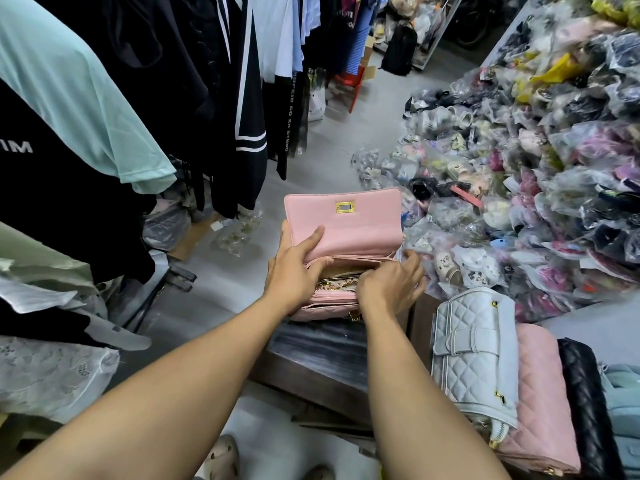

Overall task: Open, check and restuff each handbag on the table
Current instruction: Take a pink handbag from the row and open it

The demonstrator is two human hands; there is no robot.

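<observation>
Holding a pink handbag open at the table's far end

The pink handbag [346, 230] stands on the far end of the dark table [322, 348], its flap thrown up and back so the gold clasp plate [345, 207] faces the person. The mouth gapes, and a gold chain [337, 283] lies bundled inside on pale stuffing.

The left hand [294, 268] grips the bag's left end, thumb pressed flat on the inside of the flap, fingers curled over the rim of the opening. The right hand [388, 285] holds the right end, its fingers curled down over the mouth, tips hidden behind the bag's edge.

To the right on the same table lies a row of other bags, touching side by side: a grey-blue quilted handbag [474, 351] with a buckled strap, then a pink quilted bag [540, 393], a black quilted bag [581, 403] and a pale teal bag [623, 393] at the frame's edge.

Beyond them a heap of plastic-wrapped goods [554, 168] slopes up along the right. Hanging clothes [173, 81] crowd the left, mostly black with white stripes, one mint sleeve nearest. Grey floor [346, 140] runs between them toward a red stool [353, 81] and a black backpack [400, 50].
</observation>
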